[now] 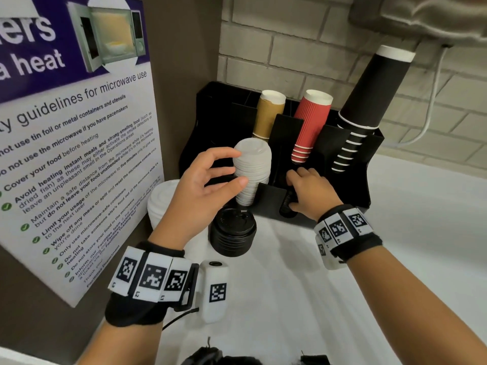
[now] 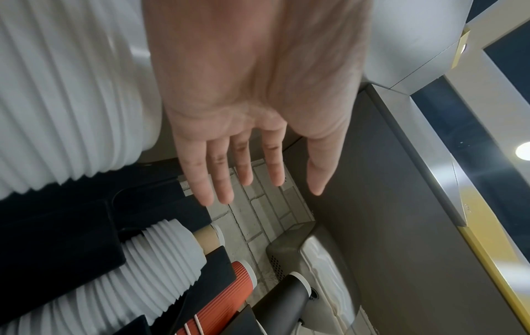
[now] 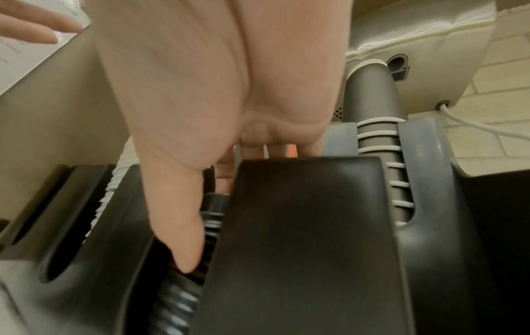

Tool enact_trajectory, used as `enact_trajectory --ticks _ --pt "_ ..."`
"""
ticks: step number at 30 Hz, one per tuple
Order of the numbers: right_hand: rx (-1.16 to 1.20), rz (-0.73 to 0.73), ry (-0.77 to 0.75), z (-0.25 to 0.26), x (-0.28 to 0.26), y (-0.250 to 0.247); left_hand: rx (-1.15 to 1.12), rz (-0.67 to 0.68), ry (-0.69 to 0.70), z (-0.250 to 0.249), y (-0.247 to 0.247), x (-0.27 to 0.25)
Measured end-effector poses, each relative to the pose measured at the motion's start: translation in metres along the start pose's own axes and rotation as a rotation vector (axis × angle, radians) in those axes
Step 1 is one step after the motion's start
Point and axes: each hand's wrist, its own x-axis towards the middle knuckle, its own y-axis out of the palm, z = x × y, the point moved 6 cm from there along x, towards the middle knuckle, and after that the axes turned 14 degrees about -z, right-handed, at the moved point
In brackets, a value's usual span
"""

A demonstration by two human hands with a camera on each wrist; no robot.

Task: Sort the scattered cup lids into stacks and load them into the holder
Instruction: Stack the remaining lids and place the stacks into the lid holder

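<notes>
A black holder [image 1: 350, 185] stands against the brick wall. A tall stack of white lids [image 1: 253, 167] leans in its front left slot. My left hand [image 1: 237, 168] hovers open beside that stack, and in the left wrist view its fingers [image 2: 218, 181] are straight and hold nothing. My right hand [image 1: 290, 192] reaches into the middle slot. There the thumb [image 3: 178, 226] and curled fingers grip a stack of black lids [image 3: 183, 301]. A second black lid stack [image 1: 232, 233] and a wider white lid stack [image 1: 163, 204] stand on the counter in front of the holder.
Tan cups [image 1: 268, 114], red cups [image 1: 311, 127] and black cups [image 1: 369, 101] fill the holder's rear slots. A microwave poster [image 1: 79, 154] covers the left wall. White counter [image 1: 421, 246] extends to the right. A wall unit with a white cable [image 1: 432, 101] hangs at top right.
</notes>
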Motion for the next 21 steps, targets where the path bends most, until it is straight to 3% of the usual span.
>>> enact_trajectory --ticks 2,4,7,10,14,21 --pt "-0.003 0.01 0.008 0.0 -0.002 -0.004 0.0 0.0 -0.002 0.001 0.0 0.0" --pt "0.099 -0.083 0.021 0.003 -0.003 -0.018 0.0 -0.001 -0.002 0.001 -0.001 0.0" --pt "0.528 -0.272 -0.017 0.027 -0.005 -0.046 -0.004 -0.009 -0.002 0.0 -0.001 0.0" --pt "0.737 -0.056 -0.133 0.07 -0.011 -0.041 -0.002 -0.012 -0.002 0.001 -0.001 0.0" --pt "0.635 0.281 -0.155 0.105 -0.018 -0.005 0.005 -0.009 0.004 0.0 -0.003 -0.002" --pt "0.653 0.301 -0.117 0.117 -0.018 0.014 -0.003 -0.007 0.015 -0.001 -0.005 -0.001"
